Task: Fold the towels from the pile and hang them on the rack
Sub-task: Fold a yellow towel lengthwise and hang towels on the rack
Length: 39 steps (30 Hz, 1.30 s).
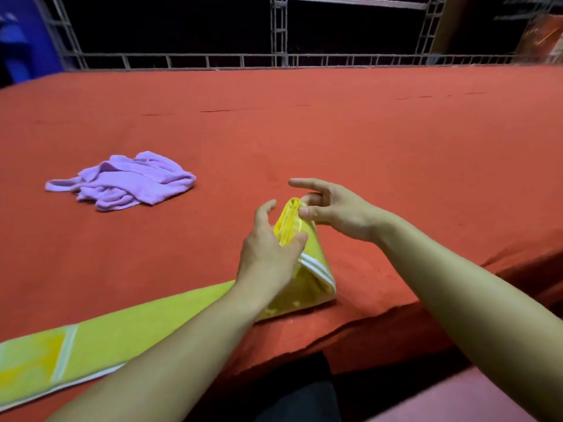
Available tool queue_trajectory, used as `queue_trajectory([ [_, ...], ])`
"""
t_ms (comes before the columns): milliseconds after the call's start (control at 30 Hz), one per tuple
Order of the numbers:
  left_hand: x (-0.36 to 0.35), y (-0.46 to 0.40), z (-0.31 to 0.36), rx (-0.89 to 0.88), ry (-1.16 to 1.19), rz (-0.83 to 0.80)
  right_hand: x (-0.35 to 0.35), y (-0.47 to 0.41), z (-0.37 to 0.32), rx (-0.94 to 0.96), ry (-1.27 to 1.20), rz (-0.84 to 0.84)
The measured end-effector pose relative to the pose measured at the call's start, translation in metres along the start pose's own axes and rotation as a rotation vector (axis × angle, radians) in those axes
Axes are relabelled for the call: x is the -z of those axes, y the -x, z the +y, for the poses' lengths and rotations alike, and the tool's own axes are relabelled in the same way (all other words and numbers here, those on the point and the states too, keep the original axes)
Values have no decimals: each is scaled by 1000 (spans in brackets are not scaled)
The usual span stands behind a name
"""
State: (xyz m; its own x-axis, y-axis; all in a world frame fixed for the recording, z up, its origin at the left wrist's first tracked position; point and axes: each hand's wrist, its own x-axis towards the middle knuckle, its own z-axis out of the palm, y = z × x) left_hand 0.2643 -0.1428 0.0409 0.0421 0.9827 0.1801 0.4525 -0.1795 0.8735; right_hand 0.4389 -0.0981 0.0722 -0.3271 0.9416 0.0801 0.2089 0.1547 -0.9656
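Both forearms reach in: left hand (268, 248) and right hand (329, 208) pinch the yellow towel (307, 275) end upward, seemingly lining edges for folding.

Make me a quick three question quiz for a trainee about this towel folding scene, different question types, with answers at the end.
1. True or false: the crumpled lilac cloth towel lies folded flat on the red cloth-covered table.
2. Which hand pinches the raised top corner of the yellow white-striped towel? A) left hand B) right hand C) neither
3. Fill in: the yellow towel's far end stretches toward the person's ____ along the table's near edge.

Key: 1 false, it lies crumpled; 2 B, while the left hand grips the towel lower down; 3 left.
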Motion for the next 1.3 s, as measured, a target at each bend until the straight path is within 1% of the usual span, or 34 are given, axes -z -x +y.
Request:
queue_trajectory([
  [167, 69, 22, -44, 108, 43, 115, -77, -40, -20, 50, 123, -161],
  [433, 179, 72, -130, 289, 81, 350, -245, -99, -21, 187, 244, -447],
  [533, 218, 86, -156, 357, 91, 434, -297, -114, -27, 219, 251, -520],
  [667, 259, 94, -171, 412, -76, 470, -351, -129, -31, 245, 275, -587],
  [800, 292, 93, -184, 397, -179, 489, -391, -137, -30, 217, 245, -625],
  [900, 304, 94, -190, 371, -198, 461, -399, -142, -26, 133, 180, -634],
  [967, 307, 94, -194, 358, -204, 479, -393, -139, -22, 52, 188, -663],
  [1067, 313, 91, -201, 374, -192, 546, -367, -132, -23, -15, 349, -721],
  [1133, 316, 88, -208, 400, -211, 558, -341, -128, -18, -61, 413, -734],
  [1200, 318, 86, -216, 423, -238, 543, -313, -124, -11, -115, 470, -718],
  [1300, 319, 85, -222, 430, -276, 533, -273, -115, -1, -170, 543, -649],
])
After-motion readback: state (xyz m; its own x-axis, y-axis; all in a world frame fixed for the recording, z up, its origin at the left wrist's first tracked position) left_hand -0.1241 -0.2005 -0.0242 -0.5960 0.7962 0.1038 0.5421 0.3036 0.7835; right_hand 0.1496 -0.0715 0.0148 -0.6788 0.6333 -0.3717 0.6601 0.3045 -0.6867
